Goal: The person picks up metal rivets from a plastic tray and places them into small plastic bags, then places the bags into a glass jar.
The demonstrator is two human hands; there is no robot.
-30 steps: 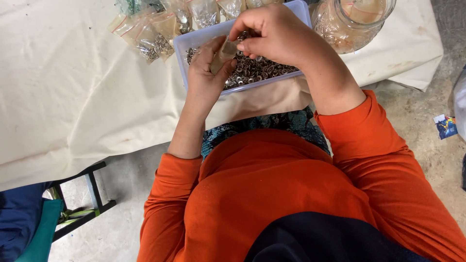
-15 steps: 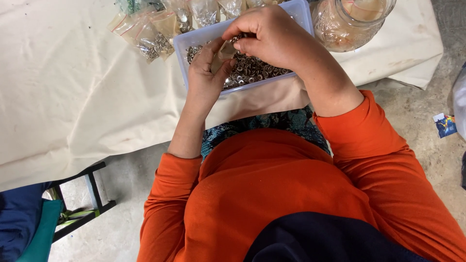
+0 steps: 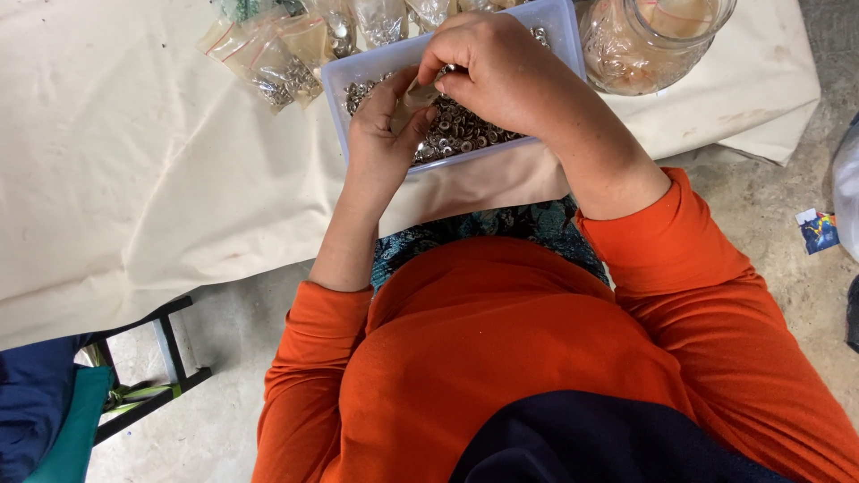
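A pale rectangular plastic tray (image 3: 356, 70) full of small round metal pieces (image 3: 461, 132) sits at the table's near edge. My left hand (image 3: 380, 134) is over its left half, pinching a small clear plastic bag (image 3: 413, 98). My right hand (image 3: 497, 67) is curled above the tray, its fingertips meeting the mouth of that bag. Whether the fingers hold any metal pieces is hidden.
Several small clear bags with metal pieces (image 3: 277, 54) lie left of and behind the tray. A glass jar (image 3: 649, 40) stands at the right. A cream cloth (image 3: 125, 179) covers the table. Below left are a black stool frame (image 3: 170, 358) and blue-green fabric (image 3: 45, 420); the floor is concrete.
Both hands stay over the tray, with only small shifts of the fingers at the bag.
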